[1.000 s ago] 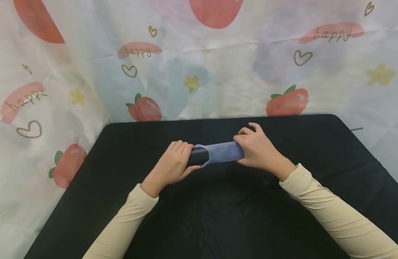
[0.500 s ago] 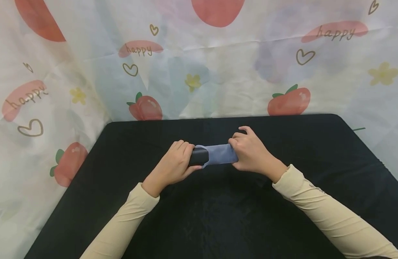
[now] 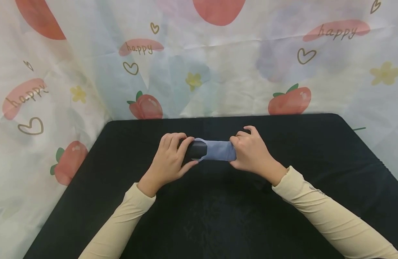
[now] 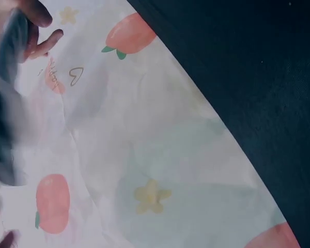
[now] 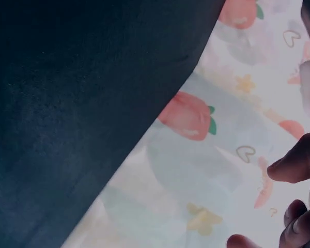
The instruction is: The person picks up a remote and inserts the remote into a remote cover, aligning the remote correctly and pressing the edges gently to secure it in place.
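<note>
In the head view, a smooth black block-like object (image 3: 198, 149) sits partly inside a blue-grey fabric pouch (image 3: 218, 150), held level above the table. My left hand (image 3: 168, 154) is around the black object's outer end, with index finger and thumb at the pouch's mouth. The pouch's other end is gripped by my right hand (image 3: 252, 149), whose index finger sticks up, bent. Blurred at the left edge of the left wrist view is the pouch (image 4: 10, 57). Only fingers (image 5: 297, 160) of the right hand show in the right wrist view.
A black-covered table (image 3: 215, 216) spreads beneath both hands. Behind it and along its left side hangs a pale curtain (image 3: 231, 72) printed with fruit, hearts and flowers.
The right hand has moved left, closer to the left hand, and less of the pouch shows between them. The left hand has risen slightly, its thumb and index finger spreading.
</note>
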`<state>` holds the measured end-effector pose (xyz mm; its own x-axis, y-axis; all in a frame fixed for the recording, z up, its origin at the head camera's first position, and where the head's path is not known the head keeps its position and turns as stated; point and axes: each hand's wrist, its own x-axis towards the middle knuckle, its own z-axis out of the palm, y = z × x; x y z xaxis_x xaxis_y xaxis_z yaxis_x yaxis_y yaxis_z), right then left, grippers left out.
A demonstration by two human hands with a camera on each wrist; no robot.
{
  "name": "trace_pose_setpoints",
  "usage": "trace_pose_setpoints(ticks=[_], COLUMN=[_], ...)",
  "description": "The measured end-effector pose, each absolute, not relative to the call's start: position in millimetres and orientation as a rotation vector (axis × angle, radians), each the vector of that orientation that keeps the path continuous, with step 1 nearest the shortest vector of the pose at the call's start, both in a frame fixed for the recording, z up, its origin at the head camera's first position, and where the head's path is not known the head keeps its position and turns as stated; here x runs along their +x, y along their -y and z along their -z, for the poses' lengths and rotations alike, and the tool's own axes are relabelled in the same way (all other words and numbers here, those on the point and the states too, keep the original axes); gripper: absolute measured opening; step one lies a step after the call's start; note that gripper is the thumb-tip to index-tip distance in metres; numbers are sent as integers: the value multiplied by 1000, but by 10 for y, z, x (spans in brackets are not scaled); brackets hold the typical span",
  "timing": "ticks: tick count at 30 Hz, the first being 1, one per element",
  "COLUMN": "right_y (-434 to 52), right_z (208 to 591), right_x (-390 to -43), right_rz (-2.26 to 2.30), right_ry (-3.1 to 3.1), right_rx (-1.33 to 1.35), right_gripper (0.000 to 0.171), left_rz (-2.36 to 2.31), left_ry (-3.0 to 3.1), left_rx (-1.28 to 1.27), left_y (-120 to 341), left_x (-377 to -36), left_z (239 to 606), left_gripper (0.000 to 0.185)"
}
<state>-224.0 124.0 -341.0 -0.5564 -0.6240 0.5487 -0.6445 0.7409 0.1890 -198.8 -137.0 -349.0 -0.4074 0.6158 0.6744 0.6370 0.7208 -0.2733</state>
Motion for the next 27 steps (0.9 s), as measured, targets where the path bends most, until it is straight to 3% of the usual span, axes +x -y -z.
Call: trace_pose_setpoints(ticks=[2,9,15,27], right_y=[-1257,-1272,-1295,-1462], right_z=[3426,3450,3449,3515], right_x=[-2240,-2210,-2234,-2365], right_rz=[-58,-130,-99,-45], right_ry=[2366,2388,2341,2307], right_rx=[919,873,876,899], right_gripper=[34,30,31,33], left_rz=[14,-131,-185,-129], left_ry=[2022,1827,1817,1821], left_rx=[-941,-856,-830,-919], left_y=[1345,1158,1070,1144], left_x=[-1972,-1963,-2011,-2081], left_z=[3516,3580,3593,3676], left_gripper=[61,29,18,22])
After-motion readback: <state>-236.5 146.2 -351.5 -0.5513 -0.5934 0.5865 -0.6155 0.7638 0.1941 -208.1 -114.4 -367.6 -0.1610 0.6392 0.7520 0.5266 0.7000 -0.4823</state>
